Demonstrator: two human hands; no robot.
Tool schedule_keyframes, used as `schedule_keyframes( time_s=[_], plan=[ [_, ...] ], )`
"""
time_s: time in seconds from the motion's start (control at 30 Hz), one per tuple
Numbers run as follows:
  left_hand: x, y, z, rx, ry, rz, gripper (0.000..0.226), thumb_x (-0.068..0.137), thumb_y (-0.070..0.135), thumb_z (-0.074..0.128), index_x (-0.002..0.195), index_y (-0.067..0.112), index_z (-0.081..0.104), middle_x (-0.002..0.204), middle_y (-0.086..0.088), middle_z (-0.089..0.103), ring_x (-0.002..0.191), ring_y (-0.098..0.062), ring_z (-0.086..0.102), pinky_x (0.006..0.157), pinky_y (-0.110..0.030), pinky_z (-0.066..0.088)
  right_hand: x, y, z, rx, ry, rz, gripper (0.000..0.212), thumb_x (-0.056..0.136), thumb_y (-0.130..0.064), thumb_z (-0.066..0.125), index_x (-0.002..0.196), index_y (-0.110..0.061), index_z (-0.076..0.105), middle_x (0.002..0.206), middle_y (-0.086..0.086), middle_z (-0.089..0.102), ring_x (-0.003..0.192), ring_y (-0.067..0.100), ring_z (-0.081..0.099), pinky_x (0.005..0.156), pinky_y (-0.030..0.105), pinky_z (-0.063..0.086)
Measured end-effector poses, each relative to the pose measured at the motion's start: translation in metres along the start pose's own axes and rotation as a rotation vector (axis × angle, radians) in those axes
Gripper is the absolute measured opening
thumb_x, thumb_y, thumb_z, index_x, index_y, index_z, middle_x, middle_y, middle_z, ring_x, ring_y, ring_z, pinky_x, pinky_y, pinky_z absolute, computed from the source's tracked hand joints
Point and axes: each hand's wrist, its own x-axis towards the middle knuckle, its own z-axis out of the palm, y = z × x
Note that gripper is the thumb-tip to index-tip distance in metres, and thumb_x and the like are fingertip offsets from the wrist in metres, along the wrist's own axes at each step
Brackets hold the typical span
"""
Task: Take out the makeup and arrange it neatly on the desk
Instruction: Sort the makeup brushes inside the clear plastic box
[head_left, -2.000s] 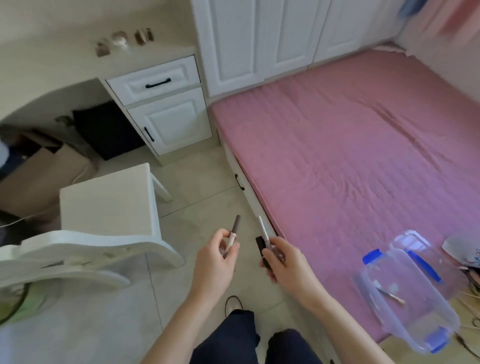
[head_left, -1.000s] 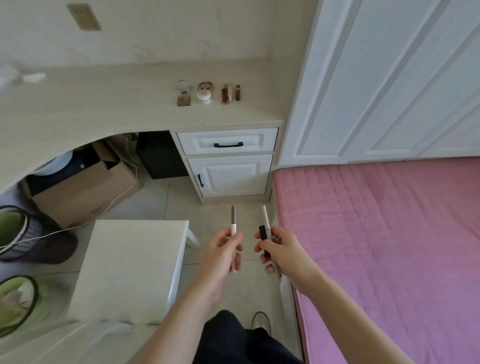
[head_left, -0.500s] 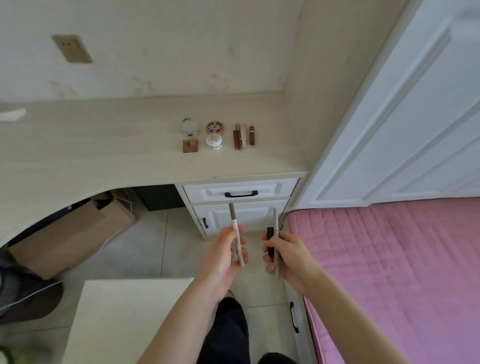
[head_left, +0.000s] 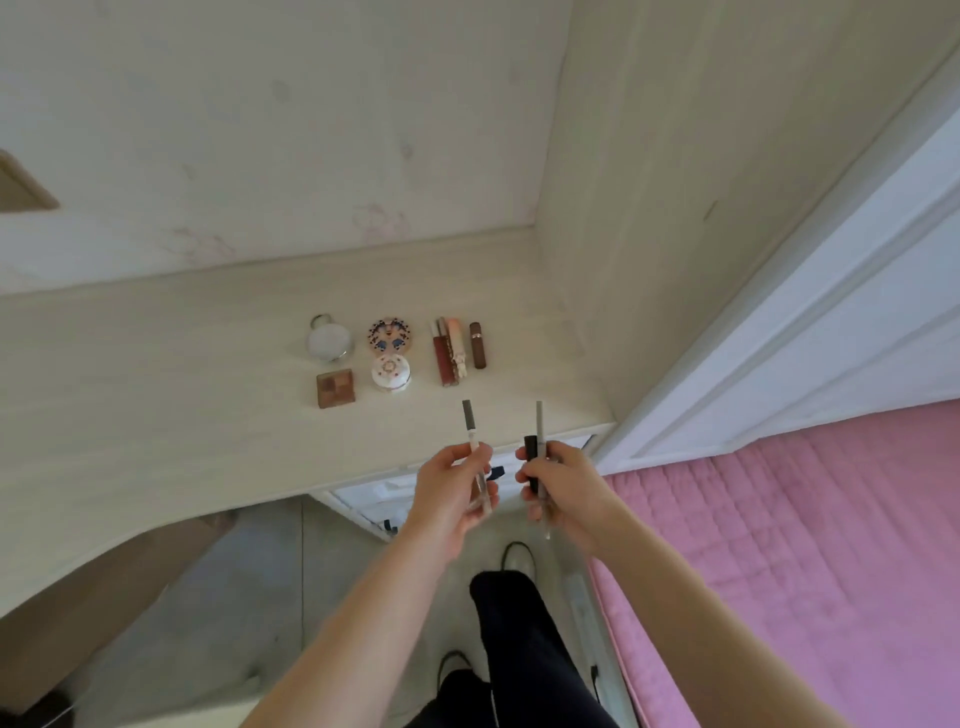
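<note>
The bench (head_left: 156, 415) was spread ahead of both hands, its front edge passing just under the fingers, with bare surface to the left and a strip between that edge and the makeup already laid out (head_left: 400, 358) beyond the hands. One slim makeup pencil (head_left: 471, 441) was pinched in the left hand (head_left: 452, 493), a second pencil (head_left: 540, 441) and a short black tube (head_left: 531, 457) were gripped in the right hand (head_left: 561, 493), all three long axes pointing away towards the wall. The upright lipstick tubes (head_left: 457, 353) were judged nearest the right hand, so the room beside them, short of the side wall, seemed the likeliest spot.
</note>
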Motion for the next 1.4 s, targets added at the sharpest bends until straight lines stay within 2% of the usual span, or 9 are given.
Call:
schedule_keyframes(
  time_s=[0.37,0.63,0.7,0.77,0.93,1.07,1.17,1.3,1.4],
  plan=[
    [0.13,0.059,0.085,0.122,0.11,-0.035,0.021,0.09,0.016,0.065,0.108,0.01,0.058,0.072,-0.008,0.058,0.053,-0.021,0.054,0.065,-0.035,0.047,0.152,-0.077,-0.019,-0.206,0.04,0.119,0.012,0.092,0.0,0.046,0.095,-0.007,0.056,0.074,0.011,0.055,0.053,0.019,0.05,0.049,0.027,0.047],
    [0.188,0.08,0.118,0.218,0.152,-0.087,0.001,0.09,0.012,0.062,0.09,0.012,0.062,0.063,-0.008,0.058,0.05,-0.019,0.051,0.052,-0.028,0.044,0.229,-0.099,-0.021,-0.377,0.037,0.164,0.015,0.093,-0.003,0.047,0.102,-0.005,0.059,0.09,0.018,0.064,0.074,0.032,0.067,0.059,0.038,0.059],
    [0.197,0.081,0.12,0.252,0.157,-0.097,0.009,0.089,0.013,0.061,0.08,0.013,0.063,0.065,-0.011,0.062,0.056,-0.023,0.059,0.049,-0.025,0.042,0.238,-0.101,-0.02,-0.375,0.042,0.172,0.013,0.091,-0.002,0.051,0.099,-0.003,0.061,0.092,0.021,0.068,0.077,0.035,0.07,0.066,0.047,0.06],
    [0.205,0.081,0.122,0.302,0.178,-0.102,0.015,0.09,0.015,0.059,0.076,0.017,0.061,0.081,-0.015,0.068,0.076,-0.031,0.069,0.056,-0.029,0.049,0.244,-0.102,-0.018,-0.387,0.061,0.158,0.01,0.09,-0.006,0.055,0.096,-0.003,0.062,0.094,0.021,0.069,0.08,0.036,0.071,0.067,0.05,0.06],
    [0.217,0.081,0.123,0.517,0.221,-0.046,0.006,0.093,0.022,0.057,0.092,0.015,0.058,0.1,-0.012,0.067,0.096,-0.03,0.065,0.086,-0.04,0.055,0.248,-0.106,-0.012,-0.437,0.09,0.134,0.015,0.091,-0.013,0.057,0.102,-0.004,0.063,0.103,0.019,0.066,0.088,0.035,0.068,0.063,0.046,0.061],
    [0.217,0.082,0.115,0.65,0.249,-0.024,0.02,0.091,0.027,0.058,0.105,0.012,0.06,0.106,-0.007,0.066,0.099,-0.025,0.061,0.085,-0.031,0.049,0.246,-0.108,-0.013,-0.51,0.121,0.128,0.018,0.09,-0.012,0.058,0.106,-0.004,0.061,0.105,0.018,0.062,0.09,0.035,0.066,0.061,0.047,0.06],
    [0.217,0.086,0.11,0.641,0.227,-0.039,0.022,0.09,0.028,0.057,0.103,0.011,0.06,0.105,-0.01,0.067,0.099,-0.028,0.062,0.088,-0.036,0.051,0.247,-0.106,-0.015,-0.541,0.157,0.133,0.018,0.091,-0.011,0.056,0.107,-0.003,0.059,0.105,0.02,0.061,0.089,0.036,0.066,0.06,0.049,0.059],
    [0.218,0.089,0.106,0.659,0.184,-0.028,0.024,0.091,0.03,0.058,0.102,0.009,0.06,0.103,-0.016,0.067,0.099,-0.034,0.064,0.088,-0.044,0.053,0.251,-0.1,-0.017,-0.624,0.208,0.074,0.015,0.094,-0.016,0.056,0.103,-0.004,0.056,0.097,0.014,0.06,0.067,0.025,0.063,0.042,0.032,0.055],
    [0.218,0.09,0.103,0.739,0.161,0.019,0.025,0.091,0.031,0.06,0.098,0.008,0.061,0.1,-0.015,0.069,0.095,-0.031,0.066,0.086,-0.04,0.054,0.256,-0.097,-0.017,-0.826,0.229,-0.044,0.017,0.094,-0.023,0.057,0.099,-0.006,0.054,0.093,0.011,0.062,0.066,0.019,0.057,0.053,0.028,0.049]
  ],
)
